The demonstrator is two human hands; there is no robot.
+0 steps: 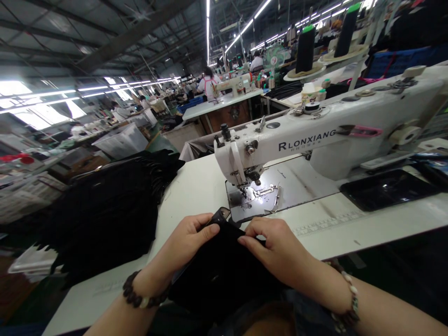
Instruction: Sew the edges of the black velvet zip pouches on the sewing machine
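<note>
A piece of black fabric [224, 270] hangs between my two hands at the front edge of the sewing table [191, 193]. My left hand [194, 238] pinches its upper left corner, where a folded edge with a lighter inside shows. With thumb and curled fingers, my right hand [271, 242] grips the upper right edge. Just beyond the fabric stands a white sewing machine [266, 144], its needle and presser foot [244, 189] above the metal plate [297, 182]. The fabric's top corner is close to that plate, in front of the needle. Its lower part fades into dark clothing.
A big pile of black fabric pieces [108, 210] lies to the left. A black phone-like slab [388, 189] rests at the right of the table. Pink-handled thread snips [362, 131] sit on the machine arm, and black thread cones [305, 50] stand behind. People work farther back.
</note>
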